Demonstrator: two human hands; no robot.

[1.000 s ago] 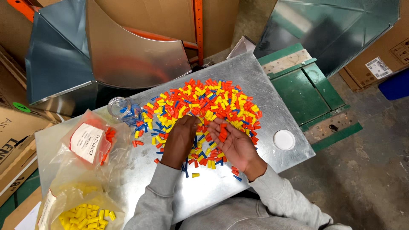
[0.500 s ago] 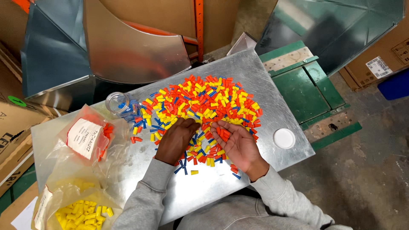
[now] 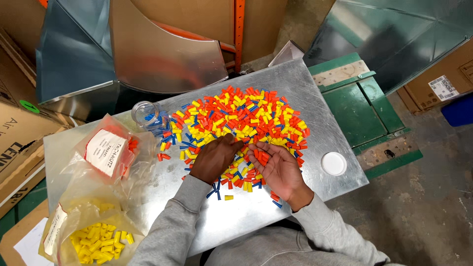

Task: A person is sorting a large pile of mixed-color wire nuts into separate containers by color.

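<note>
On the grey sheet-metal surface (image 3: 315,103), small hard plastic wire caps, red, yellow and blue (image 3: 241,118), lie heaped: light, slippery, best pinched singly. Left hand (image 3: 214,157) curls fingers into them; right hand (image 3: 277,170) lies open, cupping red ones.

The heap of red, yellow & blue caps (image 3: 241,123) fills the middle of the metal counter (image 3: 276,207), w/ both hands, left hand (image 3: 214,158) and right hand (image 3: 277,170), sitting at its near edge. Bare counter lies along the near side and right of the heap, broken only by a white lid (image 3: 334,163). Left side is crowded: clear jar (image 3: 148,116), bag of red caps (image 3: 111,150) & bag of yellow caps (image 3: 93,236), while the bent sheet-metal duct (image 3: 148,49) walls off the far edge.
</note>
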